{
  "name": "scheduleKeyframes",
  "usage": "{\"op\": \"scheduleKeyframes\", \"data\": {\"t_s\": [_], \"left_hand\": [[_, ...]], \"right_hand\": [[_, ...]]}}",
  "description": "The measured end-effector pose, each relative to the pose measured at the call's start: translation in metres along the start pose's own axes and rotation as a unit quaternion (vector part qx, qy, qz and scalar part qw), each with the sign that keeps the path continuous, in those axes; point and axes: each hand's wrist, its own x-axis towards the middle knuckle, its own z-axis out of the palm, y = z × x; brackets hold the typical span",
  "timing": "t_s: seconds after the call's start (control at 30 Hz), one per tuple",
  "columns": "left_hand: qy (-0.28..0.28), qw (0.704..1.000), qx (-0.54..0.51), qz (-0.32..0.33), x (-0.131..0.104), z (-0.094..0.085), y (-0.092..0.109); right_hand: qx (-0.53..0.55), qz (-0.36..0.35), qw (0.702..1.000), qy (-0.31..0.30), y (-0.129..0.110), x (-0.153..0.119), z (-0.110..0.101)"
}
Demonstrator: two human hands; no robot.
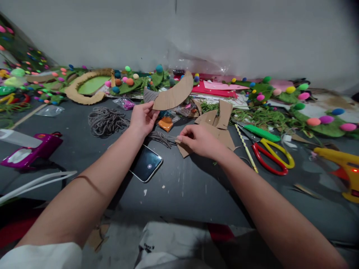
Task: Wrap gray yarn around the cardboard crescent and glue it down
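My left hand (pixel 142 118) grips a curved cardboard piece (pixel 176 92) near its left end, raised above the table. Grey cord (pixel 149 96) is wrapped around that end; the rest of the cardboard is bare. My right hand (pixel 199 140), thumb and finger pinched together, holds a thin strand of grey cord (pixel 169 136). Between the hands, more strands trail over the table, and a tangled grey cord bundle (pixel 105 121) lies left of my left hand. Flat cardboard scraps (pixel 226 113) lie beneath and behind my right hand.
A phone (pixel 146 164) lies below my left wrist. Scissors (pixel 270 158), a green-handled cutter (pixel 262 132) and a yellow glue gun (pixel 338 162) are at right. A purple glue gun (pixel 35 149) is at left. Leafy garlands with coloured balls and a wrapped ring (pixel 73 89) line the wall.
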Motion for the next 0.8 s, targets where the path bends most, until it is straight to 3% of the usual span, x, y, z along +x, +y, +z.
{"op": "scheduleKeyframes", "data": {"t_s": [0.3, 0.5, 0.6, 0.8], "left_hand": [[0.003, 1.0, 0.003, 0.011, 0.001, 0.0, -0.001], [-0.007, 0.999, 0.034, 0.002, -0.003, 0.002, 0.019], [-0.049, 0.996, 0.069, -0.001, 0.003, -0.01, 0.033], [-0.099, 0.987, 0.124, -0.021, 0.021, -0.056, 0.051]], "right_hand": [[0.144, 0.026, 0.989, 0.016, 0.017, -0.007, -0.007], [0.151, 0.029, 0.988, 0.003, 0.017, -0.004, 0.003], [0.141, 0.019, 0.99, 0.014, 0.017, -0.005, 0.003], [0.138, 0.007, 0.99, 0.009, 0.02, -0.009, 0.002]]}}
